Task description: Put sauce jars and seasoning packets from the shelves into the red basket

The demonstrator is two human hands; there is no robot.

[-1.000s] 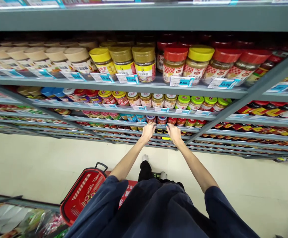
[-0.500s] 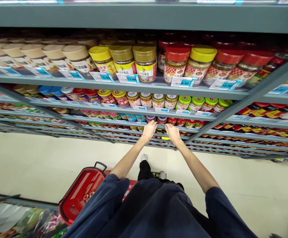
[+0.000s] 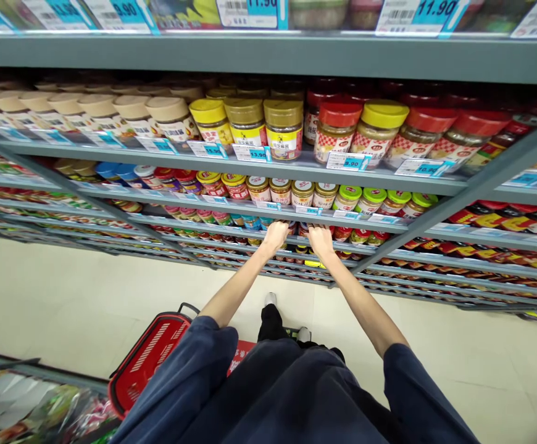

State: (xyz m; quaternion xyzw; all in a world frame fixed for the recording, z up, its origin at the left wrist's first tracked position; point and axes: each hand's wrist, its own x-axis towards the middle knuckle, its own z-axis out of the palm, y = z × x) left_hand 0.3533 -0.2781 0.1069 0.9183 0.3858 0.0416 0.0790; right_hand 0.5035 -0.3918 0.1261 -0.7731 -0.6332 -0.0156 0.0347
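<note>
My left hand (image 3: pixel 276 236) reaches to a lower shelf with its fingers curled at the front of a row of small jars. A short gap away, my right hand (image 3: pixel 320 239) is curled the same way over the same row. Both hands cover the jars directly under them, so what the fingers grip is hidden. Left of my left hand stand jars with blue lids (image 3: pixel 251 222). Red-lidded jars (image 3: pixel 342 234) sit just right of my right hand. On the shelf above are jars with white-topped gold lids (image 3: pixel 302 192) and green-lidded jars (image 3: pixel 347 197).
Above the hands, a grey shelf edge (image 3: pixel 231 161) carries price tags and larger jars with red lids (image 3: pixel 340 117). A slanted grey upright (image 3: pixel 439 213) stands to the right. On the floor at left is a red shopping basket (image 3: pixel 150 351). Packaged goods (image 3: pixel 60 407) lie behind.
The view has tilted up slightly, showing price tags on the top shelf. My right hand has moved further over the jars, and both hands now hide the jars that showed between them.
</note>
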